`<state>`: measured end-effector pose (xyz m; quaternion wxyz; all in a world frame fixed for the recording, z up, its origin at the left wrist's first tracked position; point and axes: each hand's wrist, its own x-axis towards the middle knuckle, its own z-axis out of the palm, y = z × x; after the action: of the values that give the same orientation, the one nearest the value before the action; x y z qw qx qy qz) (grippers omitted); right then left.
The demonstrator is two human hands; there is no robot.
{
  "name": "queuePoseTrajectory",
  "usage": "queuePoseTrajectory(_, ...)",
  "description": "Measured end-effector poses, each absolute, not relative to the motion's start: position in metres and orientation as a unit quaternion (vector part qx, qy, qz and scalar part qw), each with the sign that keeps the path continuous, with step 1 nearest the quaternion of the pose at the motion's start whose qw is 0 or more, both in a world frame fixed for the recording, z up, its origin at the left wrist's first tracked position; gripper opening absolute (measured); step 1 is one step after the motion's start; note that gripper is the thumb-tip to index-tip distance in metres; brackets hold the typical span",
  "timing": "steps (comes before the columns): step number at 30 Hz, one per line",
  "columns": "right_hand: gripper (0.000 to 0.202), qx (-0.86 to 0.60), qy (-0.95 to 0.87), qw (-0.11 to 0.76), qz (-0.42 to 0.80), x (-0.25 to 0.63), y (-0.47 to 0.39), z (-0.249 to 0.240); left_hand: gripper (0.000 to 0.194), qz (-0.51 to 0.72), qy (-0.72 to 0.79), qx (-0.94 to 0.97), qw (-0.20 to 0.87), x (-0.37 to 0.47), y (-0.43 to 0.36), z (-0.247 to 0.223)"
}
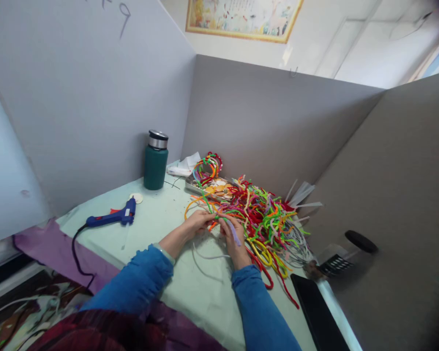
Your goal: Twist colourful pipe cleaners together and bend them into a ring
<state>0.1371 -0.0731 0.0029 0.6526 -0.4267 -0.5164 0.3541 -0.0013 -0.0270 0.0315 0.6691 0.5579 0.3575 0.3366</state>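
My left hand [198, 223] and my right hand [235, 243] meet over the table, fingertips nearly together. Both pinch fuzzy pipe cleaners; a green pipe cleaner [206, 201] rises from my left fingers. A lilac pipe cleaner [233, 233] lies across the back of my right fingers, its end pointing down. How the strands join between the fingertips is too small to tell. Just right of my hands spreads a big tangled heap of coloured pipe cleaners [259, 209]. A thin white strand [208, 256] curves below my hands.
A blue glue gun [111, 216] lies at left, its cord hanging off the edge. Behind stand a green bottle [155, 163] and a metal tray [193, 186] with discs and a wound coil of pipe cleaners [208, 168]. A black phone-like slab [316, 312] lies at right. Grey partitions [270, 122] enclose the table.
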Motion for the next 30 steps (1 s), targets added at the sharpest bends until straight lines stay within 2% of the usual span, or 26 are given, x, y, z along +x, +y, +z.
queuePoseTrajectory(8, 0.035, -0.403, -0.481, 0.634, 0.452, 0.139, -0.067, -0.003, 0.037, 0.317, 0.348, 0.526, 0.708, -0.003, -0.024, 0.031)
queuePoseTrajectory(18, 0.024, -0.433, -0.494, 0.612, 0.441, 0.134, -0.074, 0.009, 0.026, 0.218, 0.353, 0.614, 0.672, -0.003, -0.031, 0.029)
queuePoseTrajectory(21, 0.023, -0.437, -0.496, 0.600, 0.451, 0.133, -0.074, 0.010, 0.030, 0.205, 0.350, 0.637, 0.656, -0.003, -0.033, 0.028)
queuePoseTrajectory(27, 0.026, -0.449, -0.452, 0.650, 0.413, 0.140, -0.067, 0.004, 0.047, 0.225, 0.358, 0.658, 0.623, -0.003, -0.033, 0.028)
queuePoseTrajectory(30, 0.026, -0.433, -0.426, 0.661, 0.440, 0.142, -0.063, -0.002, 0.048, 0.242, 0.335, 0.665, 0.622, -0.004, -0.034, 0.029)
